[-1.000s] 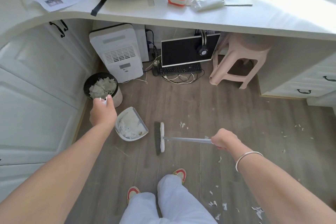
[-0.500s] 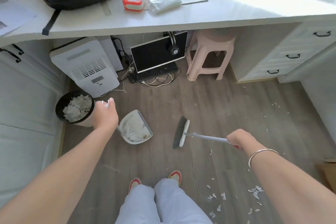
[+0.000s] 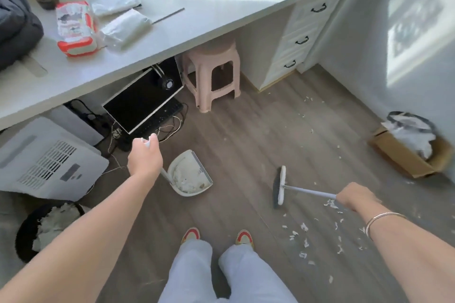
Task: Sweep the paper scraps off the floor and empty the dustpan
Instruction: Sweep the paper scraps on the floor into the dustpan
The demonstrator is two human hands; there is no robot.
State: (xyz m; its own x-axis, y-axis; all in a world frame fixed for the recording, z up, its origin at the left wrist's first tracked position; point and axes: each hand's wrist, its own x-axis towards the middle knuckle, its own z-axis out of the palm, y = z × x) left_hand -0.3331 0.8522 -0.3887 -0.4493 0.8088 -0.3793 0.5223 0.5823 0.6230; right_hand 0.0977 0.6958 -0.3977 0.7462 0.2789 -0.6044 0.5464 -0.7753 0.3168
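My left hand (image 3: 145, 158) grips the top of the white dustpan's upright handle. The dustpan (image 3: 189, 173) rests on the wood floor and holds a heap of white paper scraps. My right hand (image 3: 357, 195) grips the white handle of the broom, whose brush head (image 3: 279, 187) stands on the floor right of the dustpan. Loose paper scraps (image 3: 304, 227) lie scattered below the broom, and more scraps (image 3: 309, 99) lie near the drawers. A black bin (image 3: 24, 233) full of paper sits at lower left.
A white desk (image 3: 221, 15) spans the back, with a pink stool (image 3: 211, 76), a monitor (image 3: 142, 101) and cables beneath it. A white appliance (image 3: 46, 160) leans at left. A cardboard box (image 3: 406, 155) with a bag stands by the right wall. My feet (image 3: 216, 235) are between dustpan and broom.
The view has swung to the right. The dustpan and broom have moved right, away from the black bin. The scraps by my right side and the cardboard box have come into sight.
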